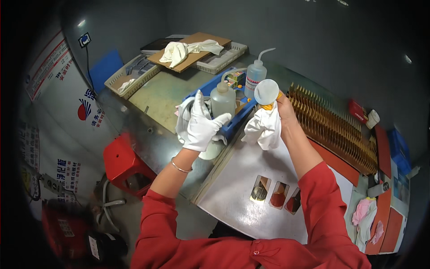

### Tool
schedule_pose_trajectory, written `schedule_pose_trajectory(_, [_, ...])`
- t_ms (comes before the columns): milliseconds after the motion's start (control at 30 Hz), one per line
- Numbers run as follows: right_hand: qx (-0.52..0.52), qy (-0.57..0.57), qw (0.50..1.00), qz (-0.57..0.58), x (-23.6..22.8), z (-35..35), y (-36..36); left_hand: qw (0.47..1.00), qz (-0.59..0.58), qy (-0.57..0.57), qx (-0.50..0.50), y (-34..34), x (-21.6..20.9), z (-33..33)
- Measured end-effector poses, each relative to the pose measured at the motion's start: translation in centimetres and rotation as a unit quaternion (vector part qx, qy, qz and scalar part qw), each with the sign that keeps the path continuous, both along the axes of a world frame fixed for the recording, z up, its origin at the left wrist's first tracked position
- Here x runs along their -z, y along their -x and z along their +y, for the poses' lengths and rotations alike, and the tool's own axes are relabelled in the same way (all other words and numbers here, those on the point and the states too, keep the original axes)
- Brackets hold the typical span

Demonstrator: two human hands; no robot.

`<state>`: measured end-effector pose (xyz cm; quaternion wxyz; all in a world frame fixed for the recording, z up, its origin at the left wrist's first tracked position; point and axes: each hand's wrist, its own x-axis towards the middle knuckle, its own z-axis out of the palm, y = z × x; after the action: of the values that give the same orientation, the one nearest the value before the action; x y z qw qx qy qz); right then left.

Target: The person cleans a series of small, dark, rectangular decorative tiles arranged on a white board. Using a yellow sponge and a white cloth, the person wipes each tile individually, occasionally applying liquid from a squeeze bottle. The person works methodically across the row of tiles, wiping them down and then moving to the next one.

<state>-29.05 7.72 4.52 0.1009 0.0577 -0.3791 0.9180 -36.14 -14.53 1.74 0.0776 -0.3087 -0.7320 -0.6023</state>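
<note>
My left hand (200, 128), in a white glove, is open, with index finger pointing up and thumb stretched out to the right. Just beyond it stands a translucent squeeze bottle (223, 101) with a bent spout; the thumb overlaps its lower part, and contact cannot be told. My right hand (286, 110), bare with orange-yellow finger covers, is closed on a white cloth (263, 130). A round, whitish disc-like piece (266, 92) shows at its fingertips; its kind is unclear. Behind stands a second squeeze bottle (255, 77) with bluish liquid. Both bottles are by a blue tray (233, 127).
Three small dark-faced rectangular plates (278, 195) lie on the white board (237, 197) under my forearms. A long slotted brown rack (331, 125) runs along the right. Cardboard with a cloth (192, 48) and pale baskets (134, 76) sit at the back. A red stool (125, 163) stands at left.
</note>
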Motion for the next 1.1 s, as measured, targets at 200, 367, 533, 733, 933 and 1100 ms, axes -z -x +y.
schedule_pose_trajectory(200, [0.005,0.016,1.0,0.019,-1.6,-0.4,4.6,0.999,0.015,0.046,0.003,3.0,1.2,3.4])
schedule_pose_trajectory(367, [-0.062,0.027,0.995,0.067,-0.8,0.9,6.8,0.995,-0.008,0.078,-0.056,3.6,1.8,4.0])
schedule_pose_trajectory(533, [-0.006,0.011,0.999,0.038,-1.1,0.7,7.7,0.998,-0.019,0.064,-0.022,3.7,1.5,3.7])
schedule_pose_trajectory(733, [-0.001,0.023,0.999,0.027,-1.5,0.3,7.8,0.996,-0.005,0.083,-0.031,3.7,1.5,3.5])
schedule_pose_trajectory(933, [-0.035,0.027,0.998,0.042,-1.1,1.4,8.6,0.997,-0.014,0.071,-0.019,3.3,1.3,3.3])
schedule_pose_trajectory(1100, [-0.01,0.038,0.999,0.003,-3.4,-0.2,5.6,0.998,0.009,0.069,-0.006,4.1,1.6,3.1])
